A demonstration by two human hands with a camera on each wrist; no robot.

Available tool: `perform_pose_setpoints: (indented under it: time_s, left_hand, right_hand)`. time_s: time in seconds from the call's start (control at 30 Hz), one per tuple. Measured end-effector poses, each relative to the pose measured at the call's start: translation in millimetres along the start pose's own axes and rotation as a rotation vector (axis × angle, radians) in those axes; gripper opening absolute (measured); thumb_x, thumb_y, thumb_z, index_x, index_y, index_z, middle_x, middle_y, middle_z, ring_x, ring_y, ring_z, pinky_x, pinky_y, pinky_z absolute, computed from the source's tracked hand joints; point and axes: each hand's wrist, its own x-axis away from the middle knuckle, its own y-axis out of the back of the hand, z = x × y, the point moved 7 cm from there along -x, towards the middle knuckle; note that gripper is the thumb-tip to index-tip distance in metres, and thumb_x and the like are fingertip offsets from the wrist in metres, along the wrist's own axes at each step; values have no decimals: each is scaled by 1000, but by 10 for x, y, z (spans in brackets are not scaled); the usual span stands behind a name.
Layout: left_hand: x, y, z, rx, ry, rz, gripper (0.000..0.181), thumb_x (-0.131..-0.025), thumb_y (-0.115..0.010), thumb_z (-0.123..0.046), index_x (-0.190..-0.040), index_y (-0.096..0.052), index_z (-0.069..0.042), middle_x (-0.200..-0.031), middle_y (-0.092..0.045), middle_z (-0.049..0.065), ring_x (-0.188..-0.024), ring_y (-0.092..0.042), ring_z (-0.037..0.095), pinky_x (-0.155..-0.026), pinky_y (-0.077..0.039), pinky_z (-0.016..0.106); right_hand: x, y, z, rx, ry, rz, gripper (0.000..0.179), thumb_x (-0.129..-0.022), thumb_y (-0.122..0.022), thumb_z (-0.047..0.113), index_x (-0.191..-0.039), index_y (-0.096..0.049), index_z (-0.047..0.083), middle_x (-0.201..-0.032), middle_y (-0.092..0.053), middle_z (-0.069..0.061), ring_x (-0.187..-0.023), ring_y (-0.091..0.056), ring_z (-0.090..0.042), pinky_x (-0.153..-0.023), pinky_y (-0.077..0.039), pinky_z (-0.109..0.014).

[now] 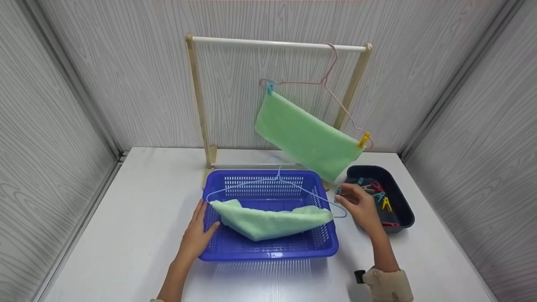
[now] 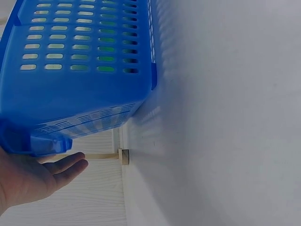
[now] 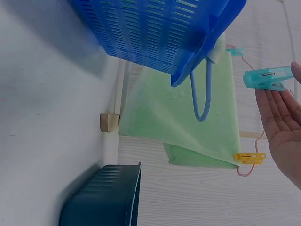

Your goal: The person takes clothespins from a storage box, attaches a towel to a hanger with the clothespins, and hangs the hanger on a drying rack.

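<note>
My right hand point(image 1: 361, 205) pinches a teal clothespin point(image 3: 268, 77) between thumb and fingers, just off the right end of a light blue hanger point(image 1: 247, 183). That hanger lies across a blue plastic basket point(image 1: 268, 255), with a pale green towel point(image 1: 268, 222) draped along its lower part. At the basket's left rim rests my left hand point(image 1: 195, 237), its fingers extended and thumb spread; in the left wrist view the fingers point(image 2: 70, 169) look straight. Another green towel point(image 1: 308, 134) hangs aslant from a pink hanger point(image 1: 340, 104), clipped by a teal clothespin point(image 1: 269, 87) and a yellow clothespin point(image 1: 363, 139).
A wooden rack with a white bar point(image 1: 260, 42) stands behind the basket and carries the pink hanger. To the right, a dark bin point(image 1: 407, 212) holds several coloured clothespins. Patterned panels point(image 1: 105, 63) enclose the white table point(image 1: 126, 235) at the back and sides.
</note>
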Motion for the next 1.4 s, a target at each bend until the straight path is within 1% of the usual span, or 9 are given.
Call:
perform_pose_setpoints:
  time_s: [0.2,0.4,0.5,0.63,0.8,0.9,1.17,1.33,1.4]
  left_hand:
    - [-34,44,-18,8,11,1,66,-94,-53,-24,-144,-18,2,-150,-9,17,-133,-13,38,-105,-15,51]
    - [-103,142,-56,24,21,-41,57,-95,-52,-21,-139,-28,6,-145,-21,23,-131,-19,39,-104,-17,50]
    - [-155,218,-79,15,18,-55,54,-95,-52,-20,-137,-32,6,-143,-25,24,-130,-22,39,-104,-18,50]
    - [-247,327,-131,-18,-15,-73,50,-94,-53,-20,-134,-37,7,-140,-30,24,-129,-25,39,-103,-20,51]
    - [-405,434,-209,-60,-71,-100,45,-93,-54,-15,-130,-43,7,-138,-35,24,-127,-28,39,-102,-23,50]
    - [-516,462,-252,-78,-110,-114,40,-93,-54,-13,-127,-48,6,-135,-39,22,-125,-32,38,-101,-25,49]
    - [-765,372,-295,-150,-216,-97,27,-92,-56,-11,-113,-60,5,-126,-50,19,-122,-37,36,-102,-26,46]
    - [-868,291,-282,-225,-263,-80,26,-91,-57,-13,-110,-62,5,-121,-54,19,-121,-38,37,-101,-26,50]
    - [-898,264,-273,-269,-291,-87,26,-91,-58,-13,-108,-63,5,-119,-55,19,-122,-37,38,-101,-25,50]
  right_hand:
    - [-6,-15,13,-17,25,13,29,-83,-67,3,-110,-60,-6,-104,-61,-17,-93,-60,-27,-82,-47,-44]
    - [12,-25,16,-32,21,30,29,-83,-67,3,-110,-60,-5,-103,-61,-19,-93,-60,-27,-80,-48,-27]
    - [13,-27,24,-31,28,35,28,-83,-67,3,-110,-60,-4,-102,-61,-19,-93,-59,-29,-80,-48,-27]
    - [10,-23,38,-15,31,32,28,-83,-67,3,-109,-61,-4,-101,-62,-17,-92,-59,-31,-80,-49,-31]
    - [11,-17,44,-15,34,24,27,-83,-67,2,-109,-61,-4,-100,-62,-18,-91,-59,-32,-79,-49,-31]
    - [15,-17,28,-13,31,21,27,-82,-67,1,-108,-61,-5,-100,-62,-18,-91,-59,-31,-79,-48,-26]
    - [32,-21,12,-9,27,31,30,-82,-67,-1,-109,-58,-10,-102,-61,-21,-92,-59,-35,-77,-48,-21]
    - [32,-14,-9,8,35,30,30,-83,-67,0,-110,-58,-10,-101,-61,-19,-90,-60,-32,-76,-46,-17]
    - [26,-9,-99,7,24,27,30,-83,-68,3,-110,-59,-7,-101,-62,-16,-90,-60,-28,-77,-47,-18]
